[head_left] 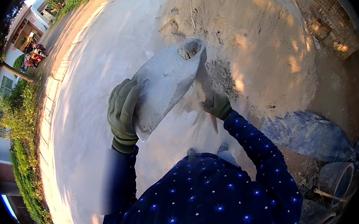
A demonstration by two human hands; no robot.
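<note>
I hold a hoe (165, 79) with a broad grey, dusty blade, raised and tilted in front of me. My left hand (124, 105), in a green glove, is closed on the blade's lower left edge. At the blade's upper end a rounded opening shows rough material inside. A wooden handle (206, 85) slopes down from there. My right hand (218, 105), gloved too, wraps round this handle, and the tip of it shows below the fingers. Part of my left forearm is blurred. My feet stand on the pale ground below.
A wide heap of sand (252, 42) spreads ahead and to the right. A dark blue plastic sheet (308, 134) lies beside it. Buckets (333, 179) stand at the lower right, and stacked bricks (332, 21) at the far right. Shrubs (24, 150) line the left; a motorbike (35, 54) is parked beyond.
</note>
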